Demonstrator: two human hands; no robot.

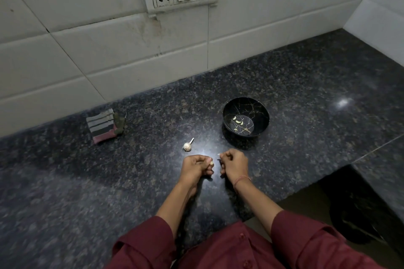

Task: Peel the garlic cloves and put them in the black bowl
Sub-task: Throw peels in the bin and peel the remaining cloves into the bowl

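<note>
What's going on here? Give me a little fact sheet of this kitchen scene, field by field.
Place: dark speckled counter against a tiled wall
Left hand: pinches a garlic clove
Right hand: fingers curled; what it holds is too small to tell
Black bowl: a few peeled cloves inside
Garlic bulb: on the counter, left of the bowl
Striped cloth: far left, by the wall

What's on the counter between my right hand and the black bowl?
Nothing: in the head view, only bare counter separates the right hand from the bowl. The garlic bulb lies off to the left.
</note>
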